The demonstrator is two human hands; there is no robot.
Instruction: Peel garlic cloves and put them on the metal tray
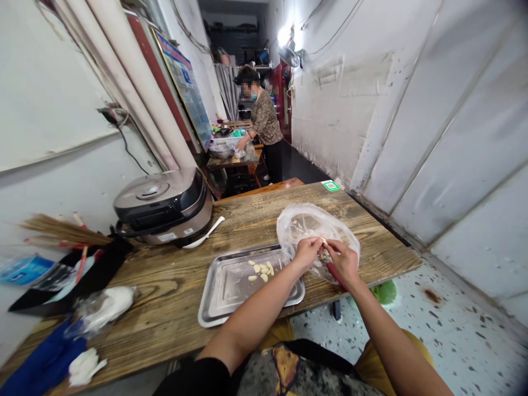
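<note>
My left hand (307, 252) and my right hand (343, 260) meet over a clear plastic bag (305, 223) lying on the wooden table (173, 286). Both pinch a small pale garlic clove (323, 242) between the fingertips. A red handle (336, 275) sticks out under my right hand, and its blade is hidden. Left of the hands sits a steel tray (223, 297) with several peeled cloves (262, 269) in its middle.
A rice cooker (165, 206) with a white spoon (206, 234) stands at the back left. Bamboo skewers (61, 231), plastic bags and blue cloth crowd the left end. Another person (264, 118) works at a far table. A white wall runs along the right.
</note>
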